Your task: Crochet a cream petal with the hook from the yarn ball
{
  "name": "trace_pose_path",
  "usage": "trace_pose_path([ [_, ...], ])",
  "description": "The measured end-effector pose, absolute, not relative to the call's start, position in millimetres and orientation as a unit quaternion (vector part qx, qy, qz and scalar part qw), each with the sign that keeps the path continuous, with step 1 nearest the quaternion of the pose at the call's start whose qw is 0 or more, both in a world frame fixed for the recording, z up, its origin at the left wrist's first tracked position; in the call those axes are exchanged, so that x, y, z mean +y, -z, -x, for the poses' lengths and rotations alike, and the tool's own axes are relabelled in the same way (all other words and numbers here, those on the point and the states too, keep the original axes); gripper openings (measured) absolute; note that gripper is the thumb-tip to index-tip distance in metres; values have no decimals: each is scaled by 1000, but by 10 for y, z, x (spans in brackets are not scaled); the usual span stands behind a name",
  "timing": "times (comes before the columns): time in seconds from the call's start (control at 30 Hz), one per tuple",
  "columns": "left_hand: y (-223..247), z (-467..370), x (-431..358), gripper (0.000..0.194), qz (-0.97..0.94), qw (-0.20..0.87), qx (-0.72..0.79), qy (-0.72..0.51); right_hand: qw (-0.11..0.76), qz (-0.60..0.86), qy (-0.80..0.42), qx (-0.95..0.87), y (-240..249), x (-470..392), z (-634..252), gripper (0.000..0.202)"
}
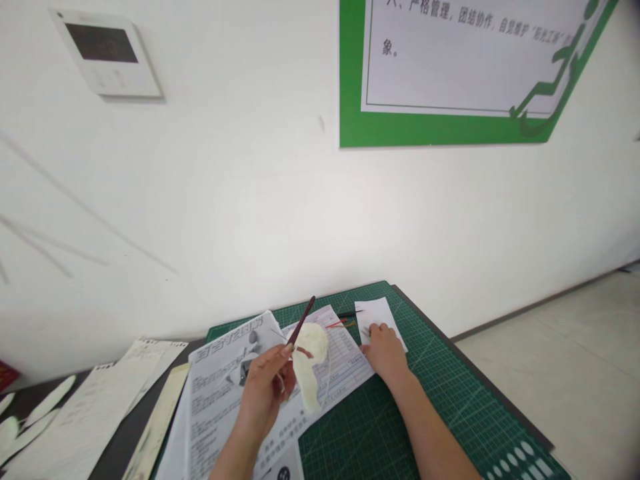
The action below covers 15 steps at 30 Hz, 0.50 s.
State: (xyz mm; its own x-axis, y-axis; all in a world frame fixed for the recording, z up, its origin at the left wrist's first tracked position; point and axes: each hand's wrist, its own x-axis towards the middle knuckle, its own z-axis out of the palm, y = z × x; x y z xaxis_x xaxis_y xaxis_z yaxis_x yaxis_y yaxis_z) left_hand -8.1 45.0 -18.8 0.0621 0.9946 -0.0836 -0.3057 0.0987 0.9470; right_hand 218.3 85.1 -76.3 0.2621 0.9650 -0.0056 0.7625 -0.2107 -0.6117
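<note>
While the left hand (266,380) pinches the dark-red stick (304,319) near the pale strip (309,385), keep it steady; right hand (386,350) on white paper (375,311) at right, can't tell its grip

The light is bright and soft; the white wall (250,200) glows most near its middle, with faint grey shadows slanting at left. The wide lens makes the poster (450,73) and wall panel (113,77) lean. Small print on the papers (215,393) is blurred, and the pale strip (307,381) looks washed out.
</note>
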Motion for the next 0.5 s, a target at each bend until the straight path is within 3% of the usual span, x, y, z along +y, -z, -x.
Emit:
trace_pose_path([
  [0.13,136,63,448,28,-313,654,410,-554,180,774,-167,-584,821,867,-2197,30],
  [0.27,88,121,468,18,-245,668,372,-595,162,779,-164,-583,824,858,-2269,30],
  [0.5,55,206,477,18,-201,690,296,-629,277,757,-219,-550,689,769,-2387,22],
])
